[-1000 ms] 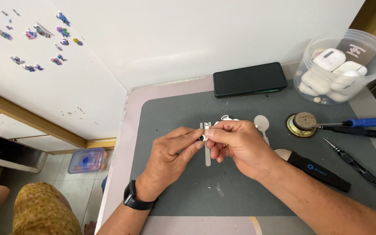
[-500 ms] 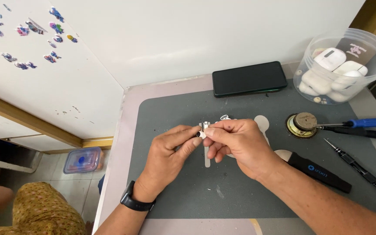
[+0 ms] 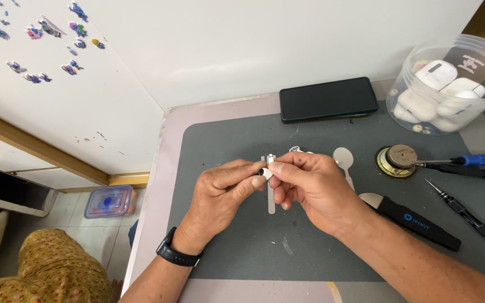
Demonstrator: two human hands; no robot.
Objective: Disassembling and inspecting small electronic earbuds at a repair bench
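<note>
**Small white earbud part pinched between both hands**

The small white part (image 3: pixel 266 171) sits above the middle of the grey mat (image 3: pixel 225 252), clamped between the fingertips of the left hand (image 3: pixel 223 193) and the right hand (image 3: pixel 310 188), both closed on it. It seems held up close so the fiddly end can be worked with the thumbs. A thin white strip (image 3: pixel 271 202) lies on the mat just beneath.

To the right lie a white spoon-shaped pick (image 3: pixel 343 160), a small round speaker (image 3: pixel 397 161), screwdrivers (image 3: pixel 467 163) and a black-handled tool (image 3: pixel 416 221). Far off rest a dark phone (image 3: pixel 328 99) and a clear tub (image 3: pixel 450 84) of white cases. Nothing blocks the hands.
</note>
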